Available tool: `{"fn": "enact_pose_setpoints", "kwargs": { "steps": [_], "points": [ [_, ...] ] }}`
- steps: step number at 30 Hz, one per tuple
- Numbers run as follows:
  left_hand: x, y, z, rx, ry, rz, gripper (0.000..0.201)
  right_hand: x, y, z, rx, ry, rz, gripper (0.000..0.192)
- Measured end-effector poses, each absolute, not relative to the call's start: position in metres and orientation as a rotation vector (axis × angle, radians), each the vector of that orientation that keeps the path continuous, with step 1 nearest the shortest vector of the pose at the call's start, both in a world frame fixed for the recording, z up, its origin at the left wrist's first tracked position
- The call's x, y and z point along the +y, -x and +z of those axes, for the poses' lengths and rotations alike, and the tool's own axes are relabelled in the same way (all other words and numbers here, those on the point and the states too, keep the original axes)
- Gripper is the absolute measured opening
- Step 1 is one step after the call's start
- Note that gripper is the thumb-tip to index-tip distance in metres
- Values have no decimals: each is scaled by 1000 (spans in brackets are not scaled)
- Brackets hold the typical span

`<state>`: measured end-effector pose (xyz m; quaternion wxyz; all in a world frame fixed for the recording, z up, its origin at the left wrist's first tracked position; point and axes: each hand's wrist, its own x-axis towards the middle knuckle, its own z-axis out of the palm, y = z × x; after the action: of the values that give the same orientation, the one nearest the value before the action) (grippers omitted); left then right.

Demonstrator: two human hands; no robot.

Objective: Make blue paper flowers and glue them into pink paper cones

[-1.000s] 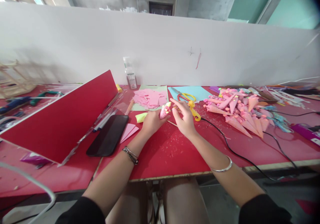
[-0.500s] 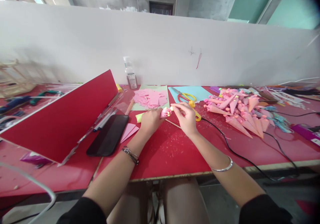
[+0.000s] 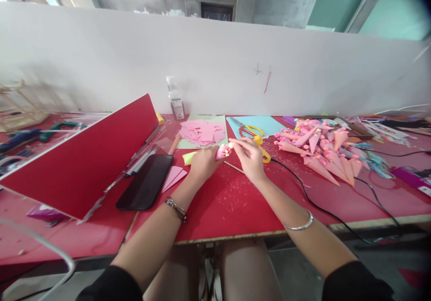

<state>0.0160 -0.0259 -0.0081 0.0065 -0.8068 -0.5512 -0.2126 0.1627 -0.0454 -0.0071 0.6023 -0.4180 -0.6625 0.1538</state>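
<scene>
My left hand [image 3: 204, 161] is closed around a small pink bundle [image 3: 221, 153], probably a rolled paper cone, with tiny yellow and pink balls at its open end. Most of the bundle is hidden inside the fist. With thumb and fingertips, my right hand [image 3: 251, 158] pinches a small pale yellow ball [image 3: 230, 145] right at the bundle's end. Beneath the hands a thin stick [image 3: 235, 167] lies on the red table [image 3: 222, 211]. A lime-green piece [image 3: 188, 158] shows behind my left hand, and folded pink paper [image 3: 173, 178] lies beside it.
A black phone [image 3: 146, 182] and a standing red board [image 3: 90, 157] are on the left. Behind are pink paper pieces [image 3: 204, 132], a bottle [image 3: 176, 100] and scissors [image 3: 248, 128]. On the right, pink paper cones [image 3: 319, 146] are heaped near a yellow-handled tool [image 3: 266, 155] with a black cord.
Both hands keep nearly the same place and grip. The pink bundle and the yellow ball have barely shifted.
</scene>
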Motion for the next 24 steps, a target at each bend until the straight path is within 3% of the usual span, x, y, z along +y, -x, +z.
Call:
{"fn": "enact_pose_setpoints", "kwargs": {
  "steps": [6, 15, 24],
  "points": [
    [-19, -18, -17, -1635, 2787, -1006, 26, -45, -161, -7, -1534, 955, 409, 27],
    [-18, -19, -13, -1543, 3257, -1823, 27, -39, -159, -14, -1579, 995, 563, 27],
    [-13, -17, -11, -1737, 2940, -2313, 32, -47, -153, -17, -1726, 938, 1097, 23]
  ]
}}
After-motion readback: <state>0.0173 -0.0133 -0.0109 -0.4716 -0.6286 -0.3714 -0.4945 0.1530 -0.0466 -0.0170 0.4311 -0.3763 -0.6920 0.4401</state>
